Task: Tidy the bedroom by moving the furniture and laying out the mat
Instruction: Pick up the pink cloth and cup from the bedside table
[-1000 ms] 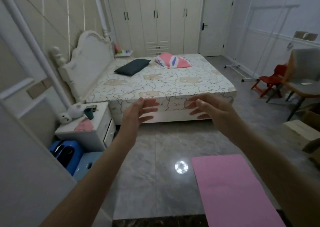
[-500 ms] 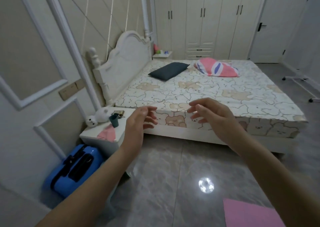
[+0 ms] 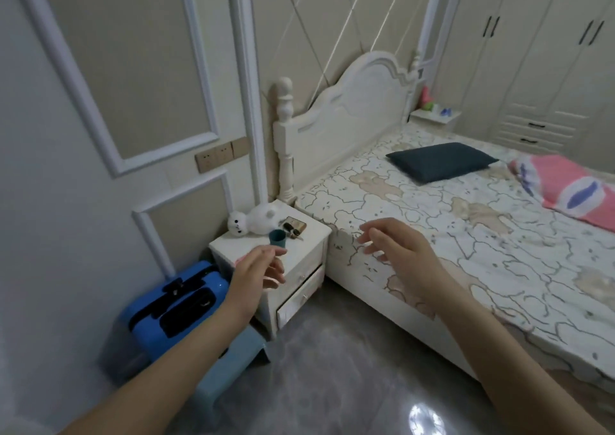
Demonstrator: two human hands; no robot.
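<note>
Left hand (image 3: 258, 273) loosely open, empty, raised in front of nightstand (image 3: 301, 251). Right hand (image 3: 397, 251) likewise spread, empty, over bed (image 3: 466, 235) edge. On nightstand: teal cup (image 3: 277, 237), white plush (image 3: 254, 222), keys. Blue suitcase (image 3: 176, 305) beside nightstand against wall, pale blue stool (image 3: 233, 358) in front. No mat in view.

A white two-drawer bedside cabinet (image 3: 301, 258) is seen at centre-left of the frame, against a white carved wooden bed (image 3: 346, 125). A white plush toy (image 3: 256, 221) and a small teal cup (image 3: 277, 237) are placed on its top. The left hand (image 3: 258, 276) and right hand (image 3: 404, 256) are held out empty, fingers spread, before the cabinet. A blue hard-shell suitcase (image 3: 179, 305) is stood at lower left.
</note>
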